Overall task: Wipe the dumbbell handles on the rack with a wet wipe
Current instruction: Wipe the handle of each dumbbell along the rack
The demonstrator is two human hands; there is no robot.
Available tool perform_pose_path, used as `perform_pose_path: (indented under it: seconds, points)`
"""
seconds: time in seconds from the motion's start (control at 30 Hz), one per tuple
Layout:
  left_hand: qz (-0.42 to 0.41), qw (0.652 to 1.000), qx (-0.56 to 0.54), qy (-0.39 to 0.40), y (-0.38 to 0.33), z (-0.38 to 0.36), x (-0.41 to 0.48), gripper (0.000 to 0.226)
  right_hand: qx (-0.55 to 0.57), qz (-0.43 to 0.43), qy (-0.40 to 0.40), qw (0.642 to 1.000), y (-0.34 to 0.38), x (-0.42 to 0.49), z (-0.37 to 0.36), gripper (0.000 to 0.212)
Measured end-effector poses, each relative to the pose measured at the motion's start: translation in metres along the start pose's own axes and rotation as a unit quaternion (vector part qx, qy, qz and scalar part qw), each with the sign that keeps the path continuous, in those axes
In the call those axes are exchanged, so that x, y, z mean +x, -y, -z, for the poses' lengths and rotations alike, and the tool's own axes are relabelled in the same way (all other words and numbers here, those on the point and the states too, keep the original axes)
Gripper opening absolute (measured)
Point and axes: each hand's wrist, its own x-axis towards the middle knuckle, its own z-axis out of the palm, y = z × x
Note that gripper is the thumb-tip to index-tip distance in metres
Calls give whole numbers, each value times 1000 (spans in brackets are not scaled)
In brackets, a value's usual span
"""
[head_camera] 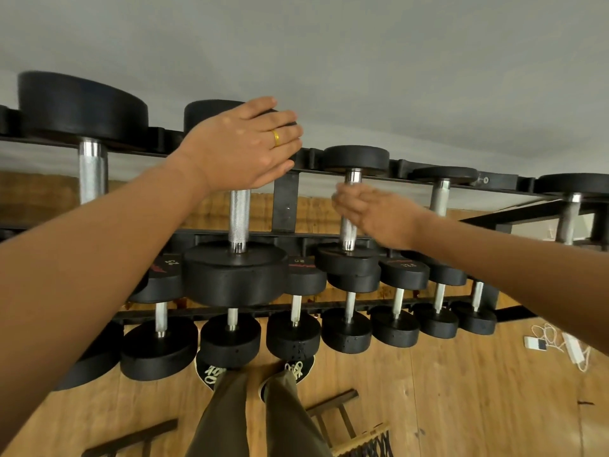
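A black two-tier rack (pixel 285 206) carries black dumbbells with knurled steel handles. My left hand (pixel 244 150), a gold ring on one finger, rests with its fingers laid over the far head of an upper-tier dumbbell whose handle (pixel 239 219) shows below my palm. My right hand (pixel 379 216) is blurred. Its fingers lie straight across the handle (pixel 349 232) of the neighbouring dumbbell to the right. No wipe shows plainly; whatever lies under the right palm is hidden.
A larger dumbbell (pixel 93 169) sits to the left and thinner ones (pixel 440 199) to the right on the upper tier. Several smaller dumbbells (pixel 346 328) fill the lower tier. On the wooden floor lie white cables with a charger (pixel 557 344) and wooden pieces (pixel 333 410).
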Motion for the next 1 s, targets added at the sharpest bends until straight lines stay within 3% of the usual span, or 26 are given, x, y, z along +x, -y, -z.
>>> perform_pose_path:
  seconds: [0.1,0.2,0.33,0.43,0.6,0.73,0.87,1.0]
  points:
    - [-2,1000,-1,5,0,0,0,46,26,92,0,995,22,-13,-5,65]
    - [-2,1000,1,9,1,0,1,46,33,96,-19,995,15,-11,-6,63]
    - [-9,1000,2,15,1,1,-1,46,110,1,-84,990,7,-14,-5,75]
    - [-11,1000,-2,19,1,4,-1,43,180,-106,-140,968,6,-20,-12,81]
    - [-5,999,-9,33,-3,12,3,41,361,-246,-292,851,13,-27,-33,46]
    - [25,996,5,84,-32,19,15,40,490,-302,-362,733,6,-41,-45,40]
    - [-16,986,-21,163,-84,18,42,44,561,-318,-398,653,-4,-71,-59,40]
    - [25,984,-14,174,-114,14,83,42,604,-362,-413,578,-15,-107,-83,38]
